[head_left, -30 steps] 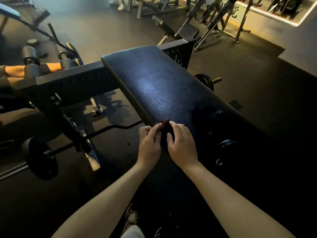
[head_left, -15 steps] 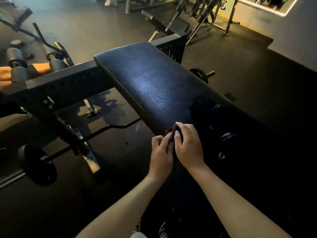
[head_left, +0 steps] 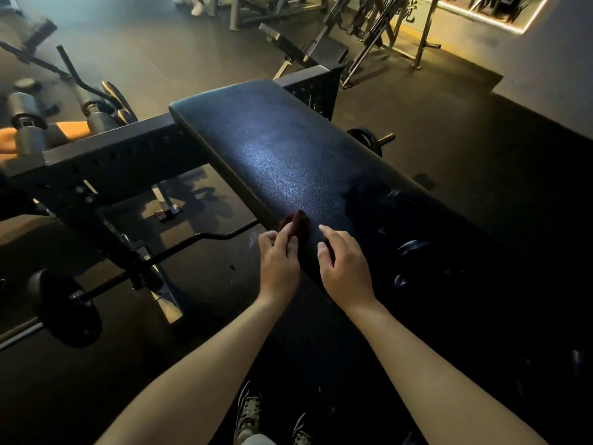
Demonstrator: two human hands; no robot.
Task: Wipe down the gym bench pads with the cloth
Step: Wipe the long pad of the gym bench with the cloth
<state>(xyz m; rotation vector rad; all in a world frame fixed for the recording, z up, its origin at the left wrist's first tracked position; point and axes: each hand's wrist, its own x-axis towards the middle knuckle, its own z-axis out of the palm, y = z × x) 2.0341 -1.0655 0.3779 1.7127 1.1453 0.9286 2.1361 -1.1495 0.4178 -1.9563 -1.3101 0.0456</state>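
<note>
cloth [head_left: 294,223] on bench pad [head_left: 288,162] edge | left hand [head_left: 278,266] pinches it | right hand [head_left: 346,268] beside

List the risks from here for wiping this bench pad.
1. The cloth is bunched small at the left edge of the bench pad, pinched by the left hand. It may slip off toward the curl bar on the floor.
2. Bunched like that, it likely covers little per pass, so the white streaks farther right could be missed.

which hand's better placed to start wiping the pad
Left hand, probably: it pinches the dark red cloth at the bench pad's edge; the right hand only rests on the pad beside it.
</note>
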